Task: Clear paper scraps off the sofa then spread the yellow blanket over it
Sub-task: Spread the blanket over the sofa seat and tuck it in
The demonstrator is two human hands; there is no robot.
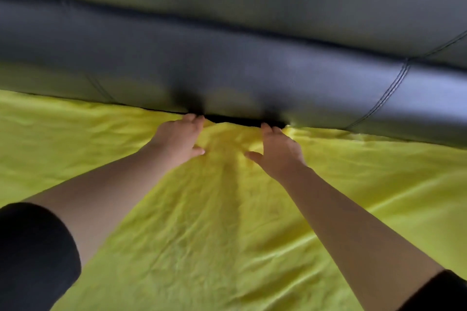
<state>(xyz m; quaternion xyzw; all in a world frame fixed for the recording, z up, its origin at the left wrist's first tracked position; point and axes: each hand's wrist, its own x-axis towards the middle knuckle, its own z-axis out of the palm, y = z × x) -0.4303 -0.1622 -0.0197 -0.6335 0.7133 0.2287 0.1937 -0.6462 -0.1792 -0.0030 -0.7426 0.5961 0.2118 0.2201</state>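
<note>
Left hand (177, 137) and right hand (279, 151), fingers (195, 120) straight and together, press crinkled yellow blanket (227, 235) into the crease of the smooth grey leather sofa (227, 58).

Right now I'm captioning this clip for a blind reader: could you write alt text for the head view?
The left hand and right hand, side by side, push the far edge of the yellow blanket into the dark gap under the sofa backrest. The wrinkled blanket covers the visible seat; black sleeves show at both lower corners.

No readable text, label or number anywhere.
</note>
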